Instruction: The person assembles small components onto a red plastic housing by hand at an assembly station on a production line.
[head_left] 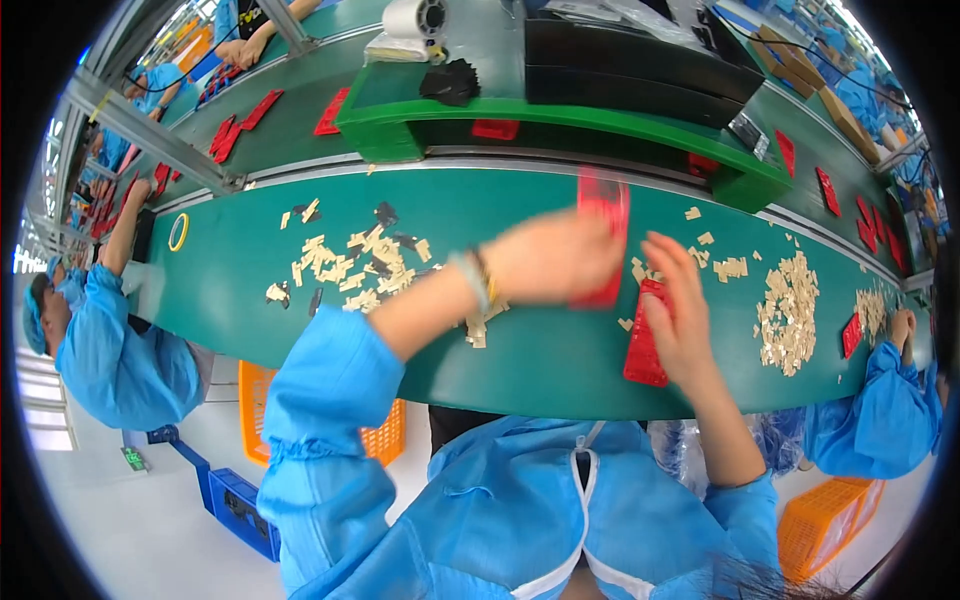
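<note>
Listener: Where are the red pieces?

Describer: Two narrow red panels are in the middle of the green table [540, 375]. The far red panel [605, 197] crosses beneath the left hand [560, 258]. The near red panel [643, 358] lies a little nearer and to the right, partly under the thumb of the right hand [685, 318].

Listener: What are the hands doing?

Describer: The left hand is blurred, its fingers bent over the middle of the far panel. It seems to have hold of it, though the grip underneath is hidden. The right hand is half open, fingers loosely spread and pointing far; I cannot tell whether its thumb presses the near panel or only hovers.

Listener: How would a panel feel?

Describer: Probably light and stiff, like moulded plastic, perhaps a bit slippery. I'd take it by both long edges, thumb against fingers, and avoid bending it.

Listener: Anything small nearby?

Describer: Pale scattered tabs [398, 282] to the left, and a pale heap [788, 315] to the right; both look thin, light and easily knocked about.
</note>
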